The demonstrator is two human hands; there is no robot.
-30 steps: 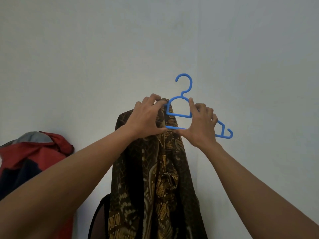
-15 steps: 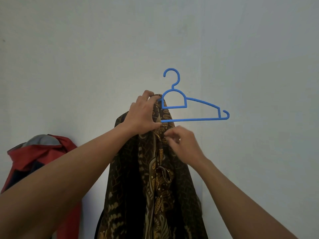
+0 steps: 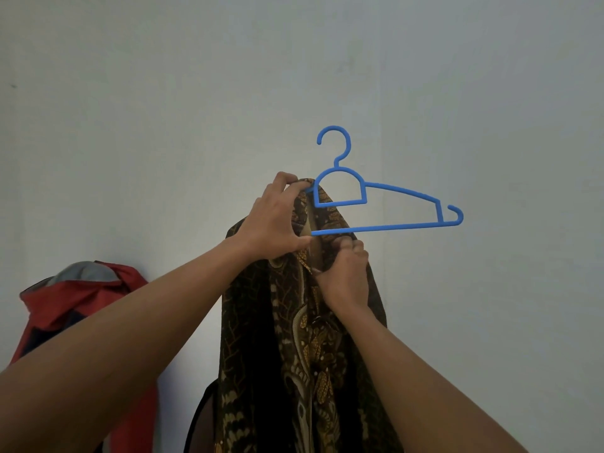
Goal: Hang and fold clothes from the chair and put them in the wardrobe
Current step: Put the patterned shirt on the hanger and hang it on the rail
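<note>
My left hand, at frame centre, is clamped on the top of the brown patterned shirt together with the left end of the blue hanger. My right hand, just below the hanger's bottom bar, has its fingers curled and pinches the shirt's fabric. The shirt hangs down from both hands to the lower edge of the frame. The hanger's right arm juts bare towards frame right, against the pale wall. A red garment sits at lower left, apart from both hands.
</note>
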